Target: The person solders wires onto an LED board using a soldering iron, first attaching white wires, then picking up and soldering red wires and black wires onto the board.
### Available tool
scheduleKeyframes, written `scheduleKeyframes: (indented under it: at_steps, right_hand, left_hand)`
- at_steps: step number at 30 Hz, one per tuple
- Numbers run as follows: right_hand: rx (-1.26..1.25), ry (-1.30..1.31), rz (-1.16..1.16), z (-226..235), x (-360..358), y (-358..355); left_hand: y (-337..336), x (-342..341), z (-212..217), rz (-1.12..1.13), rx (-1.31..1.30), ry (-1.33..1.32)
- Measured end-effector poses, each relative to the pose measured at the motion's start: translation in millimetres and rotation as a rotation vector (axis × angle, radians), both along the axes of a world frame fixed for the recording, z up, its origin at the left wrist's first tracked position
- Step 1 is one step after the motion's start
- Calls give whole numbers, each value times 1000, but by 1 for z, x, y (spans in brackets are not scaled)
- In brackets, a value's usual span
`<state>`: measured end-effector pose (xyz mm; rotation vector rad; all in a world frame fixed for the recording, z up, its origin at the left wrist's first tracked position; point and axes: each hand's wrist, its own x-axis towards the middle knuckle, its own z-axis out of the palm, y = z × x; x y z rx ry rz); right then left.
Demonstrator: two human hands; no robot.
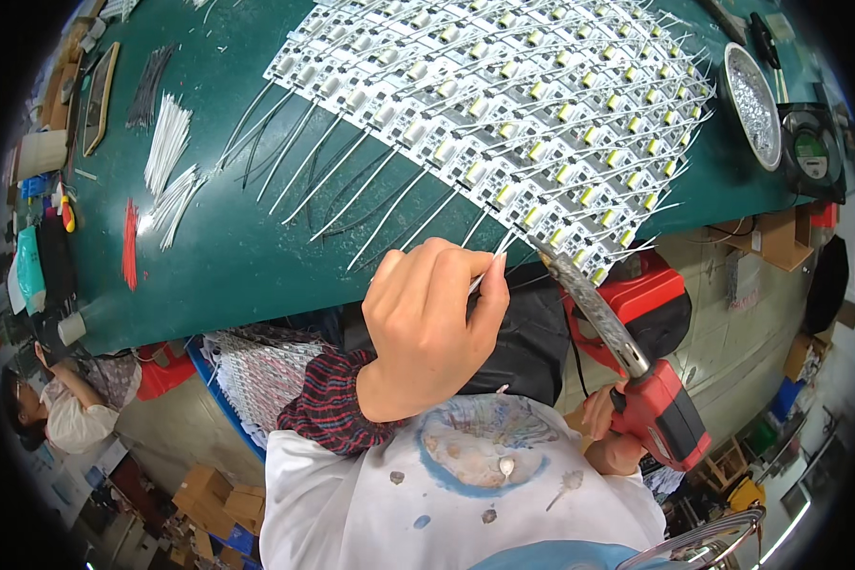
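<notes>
A large panel of small white circuit boards (418, 114) lies on the green table, with rows of yellowish components and many thin white and black wires along its edges. My left hand (432, 323) is closed at the panel's near edge, pinching a thin white wire (478, 282) between thumb and forefinger. My right hand (598, 423) grips the handle of a red and black soldering gun (665, 413). Its long metal barrel points up and left, with the tip at the panel's near edge beside my left fingertips. Whether the tip touches the board is too small to tell.
On the green table (228, 275) lie bundles of white wires (168, 142), black wires (152, 85) and red wires (130, 245). A metal bowl (730, 90) and a black device (812, 152) stand at the right. Below left is a blue bin (214, 389); another person (76, 418) sits beyond.
</notes>
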<state>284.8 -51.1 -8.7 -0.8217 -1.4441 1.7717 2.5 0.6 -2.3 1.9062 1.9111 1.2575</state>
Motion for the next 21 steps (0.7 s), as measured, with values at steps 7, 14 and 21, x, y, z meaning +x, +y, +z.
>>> scheduleKeyframes:
  at_steps: [7, 14, 21]
  right_hand:
    - [-28, -33, -17, -6, -14, 3]
    - [107, -206, 6, -7, -3, -4]
    - [-28, -18, 32, -1, -14, 6]
  left_hand:
    - [-1, 2, -6, 27, 36, 24]
    - [-1, 3, -8, 32, 55, 31]
    - [-1, 3, -8, 29, 55, 49]
